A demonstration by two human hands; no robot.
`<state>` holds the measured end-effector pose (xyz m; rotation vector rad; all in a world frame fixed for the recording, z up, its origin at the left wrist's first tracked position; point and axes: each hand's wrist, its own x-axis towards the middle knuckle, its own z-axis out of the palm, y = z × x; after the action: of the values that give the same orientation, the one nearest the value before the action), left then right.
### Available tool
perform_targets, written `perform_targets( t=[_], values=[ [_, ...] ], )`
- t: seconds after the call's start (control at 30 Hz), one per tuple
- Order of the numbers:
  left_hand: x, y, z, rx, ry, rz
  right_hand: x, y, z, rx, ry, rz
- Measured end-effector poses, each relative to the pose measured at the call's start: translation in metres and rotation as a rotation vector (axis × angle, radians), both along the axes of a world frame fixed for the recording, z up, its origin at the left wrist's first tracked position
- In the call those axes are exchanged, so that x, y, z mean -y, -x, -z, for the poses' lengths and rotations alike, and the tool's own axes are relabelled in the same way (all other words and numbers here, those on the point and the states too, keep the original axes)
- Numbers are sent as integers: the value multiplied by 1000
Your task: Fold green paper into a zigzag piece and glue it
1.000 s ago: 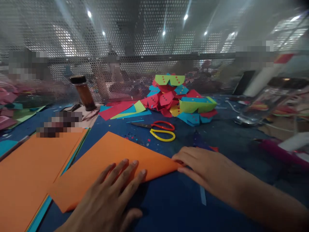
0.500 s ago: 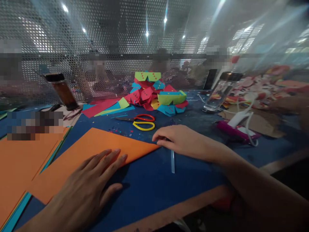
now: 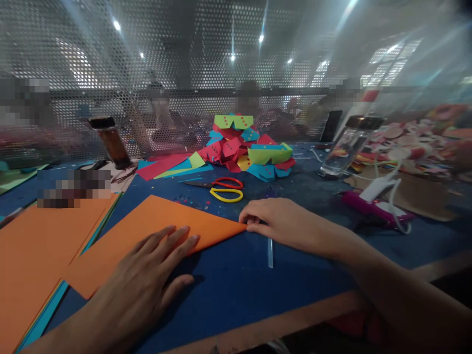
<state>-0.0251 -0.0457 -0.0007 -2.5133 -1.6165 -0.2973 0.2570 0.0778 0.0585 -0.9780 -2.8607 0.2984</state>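
Observation:
A folded orange paper sheet (image 3: 147, 231) lies on the blue table (image 3: 236, 290) in front of me. My left hand (image 3: 147, 280) lies flat on its near edge with the fingers spread. My right hand (image 3: 280, 223) rests at the sheet's right corner, fingertips curled down and pressing on the tip. Red and yellow scissors (image 3: 221, 189) lie just beyond the sheet.
A stack of orange and teal sheets (image 3: 33, 246) sits at the left. A pile of folded coloured paper pieces (image 3: 247, 150) stands behind the scissors. A dark jar (image 3: 110, 142), a clear glass jar (image 3: 342, 147) and a purple tool with a white cord (image 3: 372, 206) lie around. A perforated screen closes the back.
My view has swung right and then slightly back. Both hands have stayed on the orange sheet, the right one at the same corner.

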Motion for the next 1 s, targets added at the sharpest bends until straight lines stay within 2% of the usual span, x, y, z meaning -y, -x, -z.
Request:
perform_targets(
  t=[1.0],
  values=[
    [1,-3,-2,6,69,-55,3,-3,5,-8,-101,0]
  ],
)
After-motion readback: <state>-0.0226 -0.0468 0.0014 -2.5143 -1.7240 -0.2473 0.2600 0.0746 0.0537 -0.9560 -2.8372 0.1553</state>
